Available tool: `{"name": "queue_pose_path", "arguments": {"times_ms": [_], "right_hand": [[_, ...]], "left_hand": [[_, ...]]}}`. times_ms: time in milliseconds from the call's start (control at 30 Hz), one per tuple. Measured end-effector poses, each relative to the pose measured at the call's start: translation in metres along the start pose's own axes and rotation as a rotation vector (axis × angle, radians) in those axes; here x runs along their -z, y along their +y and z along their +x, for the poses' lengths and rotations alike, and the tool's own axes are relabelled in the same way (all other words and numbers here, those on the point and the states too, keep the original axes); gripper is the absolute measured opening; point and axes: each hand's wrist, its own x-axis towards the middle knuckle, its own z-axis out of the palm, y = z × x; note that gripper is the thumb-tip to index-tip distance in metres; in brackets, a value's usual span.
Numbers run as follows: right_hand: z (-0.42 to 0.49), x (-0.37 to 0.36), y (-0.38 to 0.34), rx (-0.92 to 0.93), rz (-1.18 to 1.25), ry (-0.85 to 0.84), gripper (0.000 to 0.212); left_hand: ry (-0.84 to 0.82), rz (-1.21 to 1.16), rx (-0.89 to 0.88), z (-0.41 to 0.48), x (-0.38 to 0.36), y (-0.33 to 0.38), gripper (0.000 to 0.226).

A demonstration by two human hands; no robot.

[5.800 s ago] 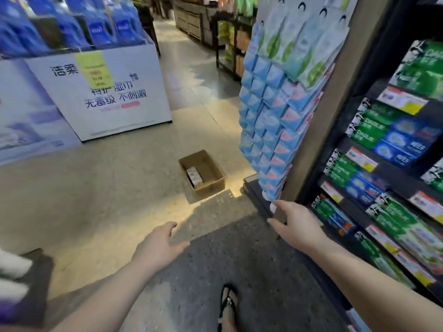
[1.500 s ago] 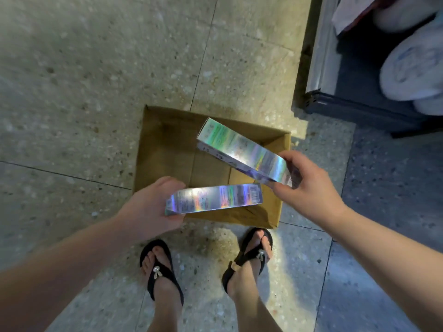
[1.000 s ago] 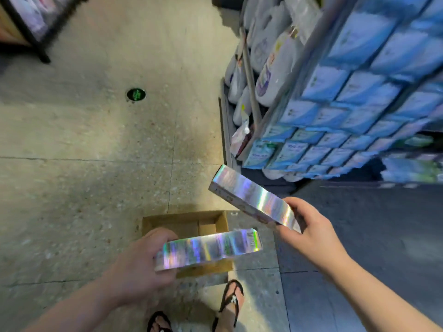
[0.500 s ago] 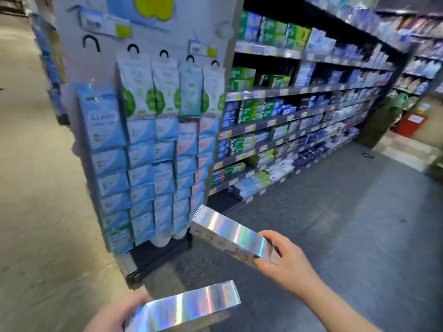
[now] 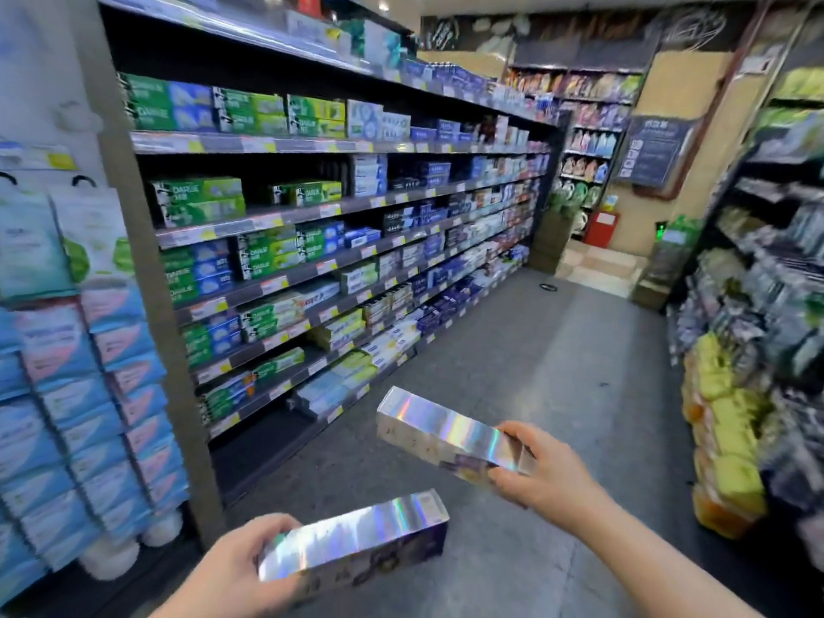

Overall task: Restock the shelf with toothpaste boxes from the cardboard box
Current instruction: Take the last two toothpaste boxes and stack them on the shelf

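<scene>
At the left edge, hanging packs (image 5: 89, 350): blue and pink packs crowd the end panel, and a swinging box end could clip them in passing.
Shelf (image 5: 249, 225): toothpaste rows fill every level that can be read. Motion blur smears the labels and price tags, so the gap meant for these boxes cannot be picked out. Setting them among the wrong brand is the plain risk.
Left hand (image 5: 236, 573): low in view, fingers curled round one end of the left toothpaste box (image 5: 356, 537), covering that end. The forearm runs off the bottom edge. Held at one end only, the long box could tip or slide out.
Right toothpaste box (image 5: 446, 432): held out over the floor (image 5: 512, 350), well apart from the shelf, free end towards the lower levels. Its glossy foil face probably makes for a slick hold.
Right hand (image 5: 544, 475): thumb and fingers pinch that box's near end. A knock against a shelf lip could twist it loose.
Right-hand racks (image 5: 758, 332): blurred, goods unreadable.
Cardboard box: out of view, so what remains in it cannot be told.
</scene>
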Motion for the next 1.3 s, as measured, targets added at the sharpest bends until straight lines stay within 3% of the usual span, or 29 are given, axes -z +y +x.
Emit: {"name": "queue_pose_path", "arguments": {"times_ms": [100, 300, 433, 700, 967, 1300], "right_hand": [[0.011, 0.033, 0.022, -0.033, 0.032, 0.036, 0.042], [0.054, 0.084, 0.066, -0.111, 0.018, 0.123, 0.047], [0.104, 0.111, 0.091, -0.144, 0.065, 0.174, 0.023], [0.23, 0.15, 0.145, -0.16, 0.118, 0.235, 0.031], [0.335, 0.198, 0.217, -0.147, 0.112, 0.258, 0.03], [0.494, 0.285, 0.323, 0.026, 0.077, 0.067, 0.033]], "left_hand": [[-0.093, 0.091, 0.074, 0.029, -0.013, 0.033, 0.038], [-0.114, 0.104, 0.031, 0.125, -0.047, 0.067, 0.051], [-0.126, 0.086, 0.005, 0.202, -0.066, 0.076, 0.042], [-0.179, 0.124, 0.014, 0.363, -0.079, 0.104, 0.019], [-0.183, 0.124, 0.041, 0.491, -0.118, 0.133, 0.024], [-0.076, 0.116, 0.145, 0.63, -0.191, 0.177, 0.03]]}}
